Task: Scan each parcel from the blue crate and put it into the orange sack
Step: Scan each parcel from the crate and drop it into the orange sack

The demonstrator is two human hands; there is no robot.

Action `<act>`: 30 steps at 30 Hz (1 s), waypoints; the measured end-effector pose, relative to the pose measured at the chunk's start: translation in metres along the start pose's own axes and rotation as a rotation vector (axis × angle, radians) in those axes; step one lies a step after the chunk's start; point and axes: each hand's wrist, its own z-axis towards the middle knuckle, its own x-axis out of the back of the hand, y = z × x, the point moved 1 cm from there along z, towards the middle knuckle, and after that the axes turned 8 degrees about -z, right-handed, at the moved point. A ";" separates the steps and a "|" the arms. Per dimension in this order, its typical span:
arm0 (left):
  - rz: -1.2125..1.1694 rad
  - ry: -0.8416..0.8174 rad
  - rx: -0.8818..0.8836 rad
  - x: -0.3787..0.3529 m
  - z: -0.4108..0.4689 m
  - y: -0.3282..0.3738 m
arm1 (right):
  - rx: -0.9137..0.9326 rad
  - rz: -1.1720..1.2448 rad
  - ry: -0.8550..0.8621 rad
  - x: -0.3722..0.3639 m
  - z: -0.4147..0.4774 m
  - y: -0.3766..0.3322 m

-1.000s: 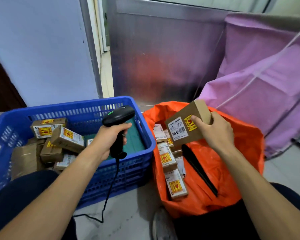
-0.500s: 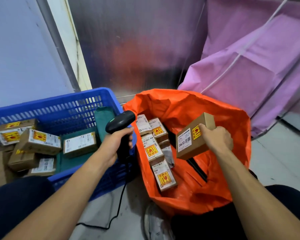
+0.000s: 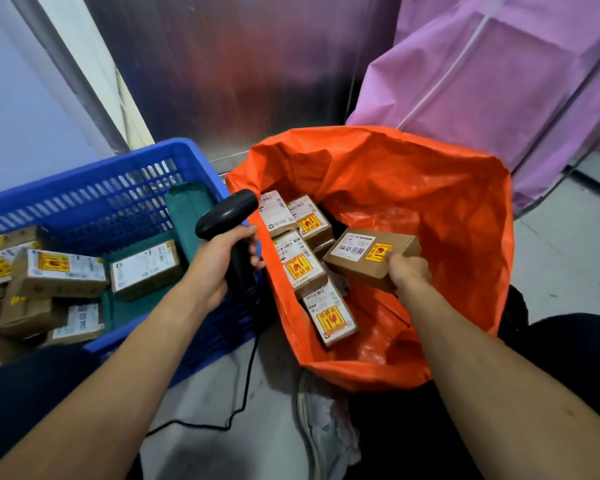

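Head view: we are holding a flat brown cardboard parcel (image 3: 361, 263), white label and yellow sticker facing up, over the open mouth of the orange plastic sack (image 3: 430, 202). Our right hand (image 3: 409, 271) is gripping its near right corner with curled fingers. Our left hand (image 3: 222, 261) is wrapping fully round the handle of the black handheld scanner (image 3: 227, 213), above the right edge of the blue plastic crate (image 3: 101, 168).

We are judging this to be the deposit step: lower the parcel toward the sack's bare right side before releasing, clear of the stacked parcels (image 3: 300, 263) along its left wall.

More boxes (image 3: 63, 271) are waiting at the crate's left end on a green liner (image 3: 194, 209). The scanner cable (image 3: 246, 386) is trailing over the floor between crate and sack. A purple fabric cover (image 3: 499, 81) is standing behind the sack's far rim.
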 end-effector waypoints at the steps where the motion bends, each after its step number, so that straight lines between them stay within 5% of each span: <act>1: 0.019 -0.005 -0.003 0.000 0.000 -0.001 | -0.020 0.019 -0.014 -0.011 0.016 0.011; 14: 0.276 -0.004 -0.074 -0.006 -0.004 -0.010 | -0.162 0.078 -0.258 -0.085 0.063 0.089; 22: 0.358 -0.044 -0.035 -0.013 -0.009 -0.022 | -0.068 -0.342 -0.426 -0.055 -0.008 0.046; 30: 0.254 -0.035 -0.019 -0.006 -0.008 -0.018 | -0.024 -0.196 -0.290 -0.058 -0.002 0.035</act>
